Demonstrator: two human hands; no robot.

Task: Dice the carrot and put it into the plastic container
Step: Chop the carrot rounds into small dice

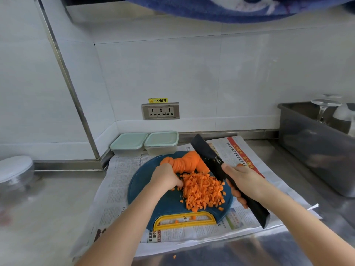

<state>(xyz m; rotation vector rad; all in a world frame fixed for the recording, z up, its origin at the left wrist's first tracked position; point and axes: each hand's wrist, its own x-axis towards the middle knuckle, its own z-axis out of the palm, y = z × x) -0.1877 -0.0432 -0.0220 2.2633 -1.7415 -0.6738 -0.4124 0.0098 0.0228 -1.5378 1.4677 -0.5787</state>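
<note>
Clamped around the handle, the right hand (244, 181) holds a black cleaver (211, 160), blade running far-left. Curled, the left hand (166, 176) presses its fingertips against the heap of diced carrot (201, 191) on a round blue cutting board (138, 189) over newspaper (115, 189). Beyond lie fanned carrot slices (184, 162), then two lidded plastic containers (162, 142) at the wall.

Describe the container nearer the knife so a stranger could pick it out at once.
Find the wall socket; directly below it, two lidded plastic containers sit side by side against the wall. Take the right container, nearest the knife; the left container sits in the corner.
</note>
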